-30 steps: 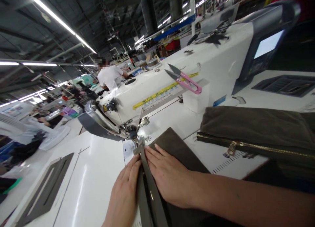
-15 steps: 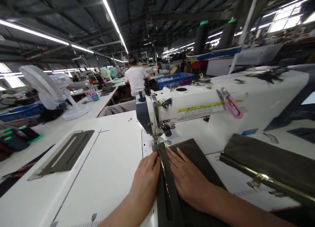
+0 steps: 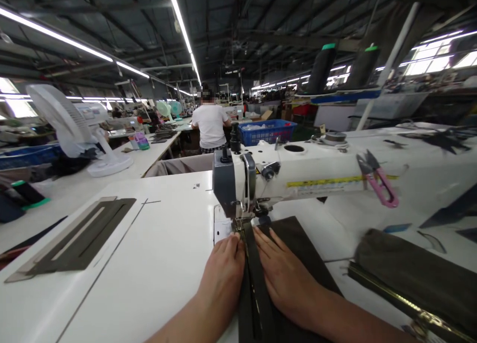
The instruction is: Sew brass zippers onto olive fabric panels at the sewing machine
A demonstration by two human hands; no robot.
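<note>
A dark olive fabric piece with a long slot and a gold-toothed zipper (image 3: 254, 296) runs lengthwise between my hands, its far end under the presser foot of the white sewing machine (image 3: 268, 171). My left hand (image 3: 222, 271) has curled fingers closed on the piece's left edge, close to the foot. Flat on the right side lies my right hand (image 3: 285, 273), fingers stretched forward and pressing down. A wider dark fabric panel (image 3: 298, 246) spreads beneath and beyond it. The needle point is too small to make out.
Slotted fabric pieces (image 3: 85, 236) lie stacked at left. At right is a dark fabric item with a gold zipper (image 3: 417, 278). Pink thread snips (image 3: 378, 179) sit on the machine arm. A white fan (image 3: 67, 119), a blue crate (image 3: 268, 132) and a seated person (image 3: 210, 122) are farther back.
The zippered piece has moved forward, its far end now under the presser foot. Both hands stay on it, close to the foot. The camera view has shifted slightly.
</note>
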